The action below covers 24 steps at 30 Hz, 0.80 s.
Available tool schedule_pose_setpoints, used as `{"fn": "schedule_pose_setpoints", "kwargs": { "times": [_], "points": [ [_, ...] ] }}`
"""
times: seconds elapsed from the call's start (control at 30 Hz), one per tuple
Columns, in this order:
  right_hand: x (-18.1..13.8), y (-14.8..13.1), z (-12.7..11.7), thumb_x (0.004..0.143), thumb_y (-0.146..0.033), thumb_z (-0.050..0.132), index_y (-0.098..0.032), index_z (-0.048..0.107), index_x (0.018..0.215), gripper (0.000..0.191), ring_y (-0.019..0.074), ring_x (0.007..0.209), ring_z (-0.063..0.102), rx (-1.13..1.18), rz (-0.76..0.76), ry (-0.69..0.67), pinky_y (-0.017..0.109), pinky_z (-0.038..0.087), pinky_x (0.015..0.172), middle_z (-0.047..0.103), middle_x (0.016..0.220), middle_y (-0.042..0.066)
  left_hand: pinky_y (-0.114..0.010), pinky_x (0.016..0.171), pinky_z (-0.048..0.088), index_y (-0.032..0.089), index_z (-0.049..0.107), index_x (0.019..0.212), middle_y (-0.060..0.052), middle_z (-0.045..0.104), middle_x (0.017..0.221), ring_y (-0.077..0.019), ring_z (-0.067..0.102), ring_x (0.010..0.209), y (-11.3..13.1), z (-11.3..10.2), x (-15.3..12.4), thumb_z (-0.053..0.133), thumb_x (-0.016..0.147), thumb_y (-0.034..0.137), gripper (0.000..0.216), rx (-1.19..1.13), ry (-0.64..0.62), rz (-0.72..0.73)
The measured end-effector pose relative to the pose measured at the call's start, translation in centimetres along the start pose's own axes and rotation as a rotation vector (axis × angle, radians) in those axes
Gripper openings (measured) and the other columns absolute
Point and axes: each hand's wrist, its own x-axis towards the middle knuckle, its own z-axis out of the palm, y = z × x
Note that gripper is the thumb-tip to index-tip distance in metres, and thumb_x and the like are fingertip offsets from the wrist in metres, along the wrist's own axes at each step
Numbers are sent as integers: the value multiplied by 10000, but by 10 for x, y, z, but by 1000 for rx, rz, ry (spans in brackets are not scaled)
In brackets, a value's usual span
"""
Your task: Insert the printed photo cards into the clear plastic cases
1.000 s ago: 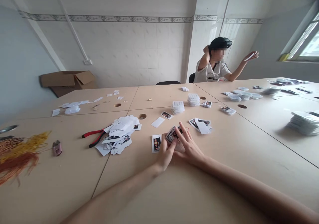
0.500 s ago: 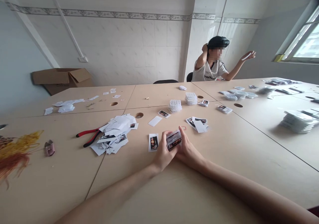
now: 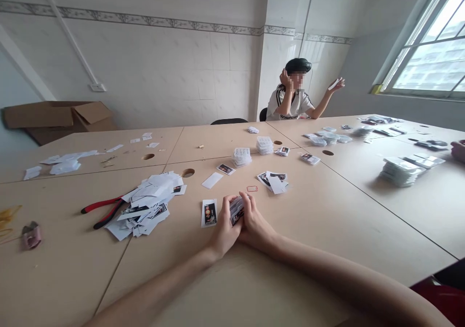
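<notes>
- The left hand (image 3: 224,230) and the right hand (image 3: 256,223) are both closed around a small stack of photo cards (image 3: 236,210). They hold it tight, and neither hand is open.
- The stack sits in the middle, between the two hands. Both hands touch it, so neither one is nearer.
- The long side of the stack points away from the person. Its far end leans a little to the right.
- A single photo card (image 3: 209,213) lies on the pale wood table (image 3: 312,230), just beside the left hand.
- A small red square outline (image 3: 252,188) lies on the table, a little ahead of the right hand.
- A loose pile of cards (image 3: 272,181) lies farther ahead of the right hand.
- Well to the left of the left hand, red-handled pliers (image 3: 103,210) lie beside a heap of white paper scraps (image 3: 145,206).
- Far ahead of the hands, a co-worker (image 3: 292,94) sits at the table with one hand up by the head.
</notes>
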Motion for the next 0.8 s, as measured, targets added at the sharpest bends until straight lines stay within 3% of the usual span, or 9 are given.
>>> {"fn": "schedule_pose_setpoints", "kwargs": {
  "times": [0.2, 0.33, 0.67, 0.73, 0.8],
  "points": [
    [-1, -9, -6, 613, -192, 599, -157, -68, 1319, 972, 303, 1187, 256, -160, -98, 62, 432, 354, 895, 191, 1281, 191, -302, 862, 383, 241, 349, 993, -38, 462, 1023, -181, 460, 1012, -1, 5, -3, 549, 687, 225, 366, -100, 165, -23],
    [-1, -11, -7, 636, -202, 565, -181, 12, 1332, 889, 309, 1118, 344, -273, -29, 22, 450, 377, 850, 273, 1234, 181, -319, 891, 362, 242, 361, 996, -43, 462, 1050, -187, 446, 1039, -5, 5, -2, 543, 687, 232, 359, -117, 179, -58],
    [-10, -9, -22, 626, -187, 536, -115, 81, 1311, 825, 263, 1037, 422, -247, -1, 60, 385, 427, 808, 331, 1171, 178, -337, 949, 327, 219, 289, 1146, -88, 412, 1211, -195, 381, 1139, 14, 4, -8, 494, 754, 276, 446, -225, -229, -50],
    [-12, -7, -35, 620, -182, 536, -116, 106, 1312, 817, 261, 1049, 416, -291, -39, 53, 374, 423, 820, 336, 1183, 172, -354, 990, 273, 219, 271, 1190, -94, 342, 1291, -203, 303, 1205, 16, 4, -11, 501, 748, 265, 501, -250, -298, -19],
    [-18, 9, -67, 598, -164, 543, -143, 130, 1318, 830, 269, 1036, 430, -378, -66, 13, 379, 432, 805, 355, 1187, 157, -371, 1001, 248, 222, 262, 1215, -98, 294, 1327, -211, 238, 1241, 15, 4, -11, 507, 741, 259, 534, -240, -307, -11]
  ]
}}
